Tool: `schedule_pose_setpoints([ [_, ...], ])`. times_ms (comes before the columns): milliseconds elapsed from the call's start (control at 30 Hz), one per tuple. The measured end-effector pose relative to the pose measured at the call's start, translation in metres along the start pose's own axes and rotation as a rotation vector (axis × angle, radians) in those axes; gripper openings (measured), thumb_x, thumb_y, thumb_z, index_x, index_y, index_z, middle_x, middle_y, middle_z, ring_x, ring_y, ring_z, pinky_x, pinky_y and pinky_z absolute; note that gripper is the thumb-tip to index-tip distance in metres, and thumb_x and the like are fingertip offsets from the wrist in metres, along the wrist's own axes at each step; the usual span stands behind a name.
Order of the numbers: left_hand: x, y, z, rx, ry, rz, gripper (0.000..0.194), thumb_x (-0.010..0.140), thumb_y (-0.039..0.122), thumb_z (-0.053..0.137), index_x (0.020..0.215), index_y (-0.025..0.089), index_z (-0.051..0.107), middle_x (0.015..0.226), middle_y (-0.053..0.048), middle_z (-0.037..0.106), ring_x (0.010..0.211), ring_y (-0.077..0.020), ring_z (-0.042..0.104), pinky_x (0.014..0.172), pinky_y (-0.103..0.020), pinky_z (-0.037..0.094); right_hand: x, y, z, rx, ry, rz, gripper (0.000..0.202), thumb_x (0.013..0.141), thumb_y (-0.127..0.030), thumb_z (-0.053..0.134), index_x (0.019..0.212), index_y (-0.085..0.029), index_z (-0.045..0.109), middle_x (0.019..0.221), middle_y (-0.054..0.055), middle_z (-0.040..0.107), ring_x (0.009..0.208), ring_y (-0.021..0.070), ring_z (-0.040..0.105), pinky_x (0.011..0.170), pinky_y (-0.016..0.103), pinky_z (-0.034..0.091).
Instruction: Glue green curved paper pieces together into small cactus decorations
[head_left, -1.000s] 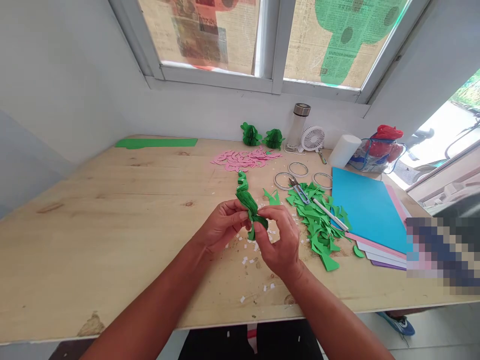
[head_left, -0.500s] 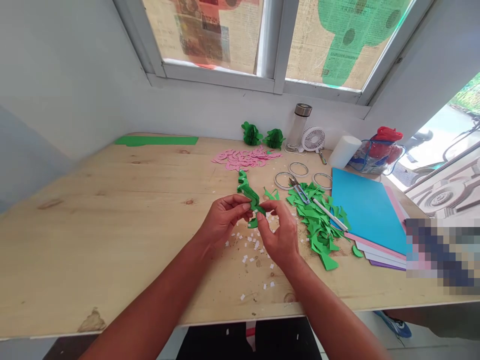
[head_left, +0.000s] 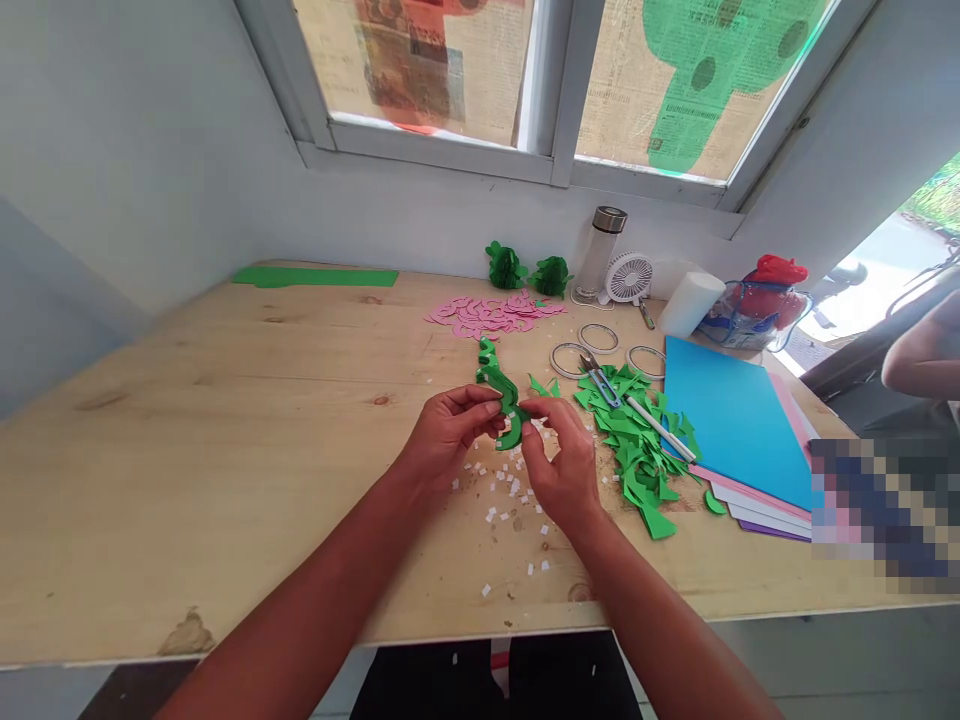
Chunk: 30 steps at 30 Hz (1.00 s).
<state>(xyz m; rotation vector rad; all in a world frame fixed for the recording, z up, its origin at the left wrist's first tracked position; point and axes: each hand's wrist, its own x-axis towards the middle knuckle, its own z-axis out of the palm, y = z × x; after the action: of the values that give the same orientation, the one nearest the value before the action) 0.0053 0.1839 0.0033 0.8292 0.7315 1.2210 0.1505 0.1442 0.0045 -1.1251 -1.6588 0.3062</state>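
Observation:
A green scalloped paper cutout (head_left: 511,432), looking like stacked layers with small white squares on it, is held above the table between my hands. My left hand (head_left: 448,432) pinches its upper left edge between thumb and fingertips. On the opposite side, my right hand (head_left: 564,462) grips the right edge with thumb and forefinger. Just beyond the fingers lie more green curved cutouts (head_left: 487,356). Tiny white paper bits (head_left: 514,487) are scattered beneath and around both hands.
Green scraps (head_left: 637,450), snips (head_left: 600,380), a white stick (head_left: 660,428) and tape rolls (head_left: 598,338) lie right. Beyond are coloured sheets (head_left: 735,420), pink cutouts (head_left: 491,315), a bottle (head_left: 600,250) and a fan (head_left: 628,278). A person's arm (head_left: 926,355) shows at far right.
The cutout's lower curve now lies closer in line with the rest, and my right fingers have shifted slightly along its edge. A person's arm has appeared at right; a blue shoe has left view.

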Motion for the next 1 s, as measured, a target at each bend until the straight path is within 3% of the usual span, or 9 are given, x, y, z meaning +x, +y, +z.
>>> schedule_pose_setpoints([
  [267, -0.0012, 0.0012, 0.0026, 0.023, 0.011, -0.001, 0.019, 0.057, 0.02, 0.083, 0.07, 0.014, 0.071, 0.061, -0.001, 0.065, 0.054, -0.0124, 0.059, 0.057, -0.026, 0.05, 0.0004, 0.0011, 0.0009, 0.002, 0.018, -0.043, 0.025, 0.079, -0.011, 0.051, 0.099, -0.022, 0.06, 0.093, 0.006, 0.065, 0.09, 0.0212, 0.06, 0.079, 0.037, 0.049],
  [567, -0.0022, 0.0, 0.0039, 0.069, 0.012, -0.017, 0.018, 0.058, 0.021, 0.083, 0.069, 0.014, 0.071, 0.061, -0.001, 0.065, 0.057, -0.0116, 0.058, 0.058, -0.024, 0.048, -0.0014, 0.0039, 0.0016, -0.123, -0.001, -0.152, 0.025, 0.08, -0.009, 0.054, 0.097, -0.023, 0.065, 0.108, 0.009, 0.061, 0.103, 0.0245, 0.056, 0.089, 0.045, 0.046],
  [733, -0.0021, -0.0003, 0.0039, 0.081, 0.011, -0.029, 0.019, 0.056, 0.022, 0.084, 0.067, 0.014, 0.07, 0.067, -0.001, 0.067, 0.064, -0.0118, 0.06, 0.066, -0.025, 0.049, -0.0007, 0.0038, 0.0, -0.078, -0.006, -0.095, 0.022, 0.08, -0.011, 0.055, 0.094, -0.024, 0.068, 0.107, 0.008, 0.062, 0.103, 0.0249, 0.056, 0.09, 0.046, 0.045],
  [1000, -0.0014, -0.0006, 0.0026, 0.088, -0.008, -0.055, 0.015, 0.056, 0.02, 0.081, 0.063, 0.015, 0.069, 0.063, 0.0, 0.064, 0.062, -0.0119, 0.059, 0.065, -0.025, 0.047, 0.0018, 0.0027, -0.0014, -0.009, -0.04, -0.01, 0.021, 0.076, -0.01, 0.056, 0.089, -0.023, 0.067, 0.103, 0.007, 0.062, 0.103, 0.0231, 0.058, 0.091, 0.041, 0.045],
])
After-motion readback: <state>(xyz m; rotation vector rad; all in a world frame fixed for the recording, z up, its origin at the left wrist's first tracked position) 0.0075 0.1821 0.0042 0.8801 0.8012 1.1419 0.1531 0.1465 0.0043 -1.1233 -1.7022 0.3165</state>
